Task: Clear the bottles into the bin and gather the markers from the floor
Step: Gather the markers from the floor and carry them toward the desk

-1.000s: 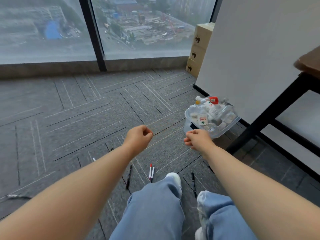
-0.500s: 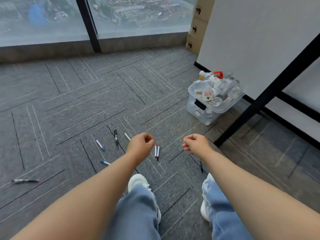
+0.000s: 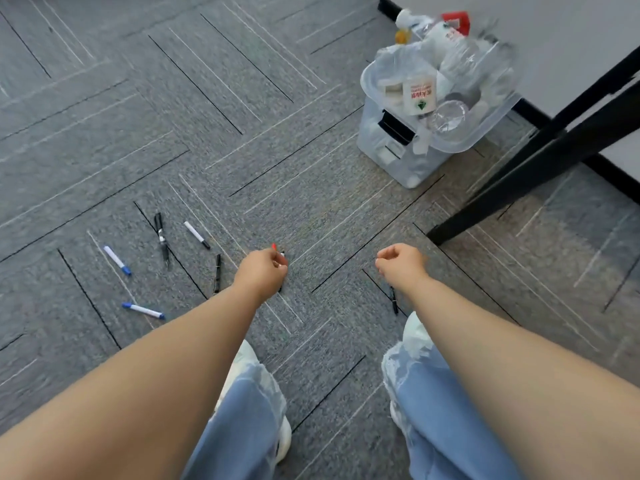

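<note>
Several markers lie on the grey carpet: a blue-capped one (image 3: 117, 260), a second blue-capped one (image 3: 143, 310), a black pen (image 3: 161, 242), a white marker with a black cap (image 3: 196, 234) and a slim black pen (image 3: 217, 273). My left hand (image 3: 263, 271), fingers curled with nothing seen in its grip, hovers in front of a pair of markers whose red tip (image 3: 274, 246) shows past the knuckles. My right hand (image 3: 401, 263) is curled and holds nothing, just above another black pen (image 3: 393, 300). The clear plastic bin (image 3: 479, 140) at the upper right holds several bottles (image 3: 419, 95).
A black table leg (image 3: 536, 171) slants down to the floor right of the bin, with a white wall panel (image 3: 571, 36) behind it. My feet in white shoes (image 3: 246, 358) and jeans stand at the bottom of the view. Open carpet stretches to the left and ahead.
The view has tipped down toward the floor. Both curled hands have come lower, and my left hand now covers the pair of red-tipped markers it was beside before.
</note>
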A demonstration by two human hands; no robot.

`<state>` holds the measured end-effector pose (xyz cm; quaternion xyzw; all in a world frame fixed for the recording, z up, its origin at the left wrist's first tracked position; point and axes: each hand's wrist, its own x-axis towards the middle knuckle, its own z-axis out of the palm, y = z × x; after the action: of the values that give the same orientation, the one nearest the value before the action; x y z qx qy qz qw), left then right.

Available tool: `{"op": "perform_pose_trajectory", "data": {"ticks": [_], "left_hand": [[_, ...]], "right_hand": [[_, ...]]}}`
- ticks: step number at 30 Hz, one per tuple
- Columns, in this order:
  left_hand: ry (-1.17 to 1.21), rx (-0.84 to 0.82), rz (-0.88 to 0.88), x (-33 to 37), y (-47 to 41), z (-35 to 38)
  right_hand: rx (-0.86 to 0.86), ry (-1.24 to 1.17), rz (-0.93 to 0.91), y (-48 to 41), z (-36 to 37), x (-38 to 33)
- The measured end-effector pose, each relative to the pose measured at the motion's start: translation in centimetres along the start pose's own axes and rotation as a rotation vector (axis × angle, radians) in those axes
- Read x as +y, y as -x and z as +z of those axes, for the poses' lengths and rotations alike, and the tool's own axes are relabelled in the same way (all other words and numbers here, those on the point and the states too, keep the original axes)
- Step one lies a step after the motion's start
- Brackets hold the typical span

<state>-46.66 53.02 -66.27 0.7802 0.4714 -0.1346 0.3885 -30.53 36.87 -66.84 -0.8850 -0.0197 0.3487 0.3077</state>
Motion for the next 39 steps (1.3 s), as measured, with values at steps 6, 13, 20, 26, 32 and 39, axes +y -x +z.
{"op": "perform_pose_trajectory", "data": {"ticks": [6,13,20,26,32,39], "left_hand": [[-0.08,-0.007,-0.064,-2.3,-5.3,5.9],[-0.031,0.088,-0.088,-4.2,-8.0,10.0],[0.011,0.097,-0.052,-4.8,-7.1,11.2],[-0.053,0.193,-0.169,-5.5,-8.8,10.4],[-0.117,0.107,-0.237,-6.4,-12.2,10.4],[-0.245,-0.048,-0.194,-7.0,-11.3,10.8]], "right_hand": [[-0.023,0.32,0.078,-5.6,3.0,5.3],[0.143,0.453,0.073,-8.5,5.4,9.7],[0.127,0.455,0.109,-9.9,6.5,10.4],[-0.024,0.323,0.03,-8.4,7.6,8.6],[-0.083,0.181,0.008,-7.0,10.7,7.3],[-0.071,0.222,-0.086,-5.7,10.9,5.2]]}}
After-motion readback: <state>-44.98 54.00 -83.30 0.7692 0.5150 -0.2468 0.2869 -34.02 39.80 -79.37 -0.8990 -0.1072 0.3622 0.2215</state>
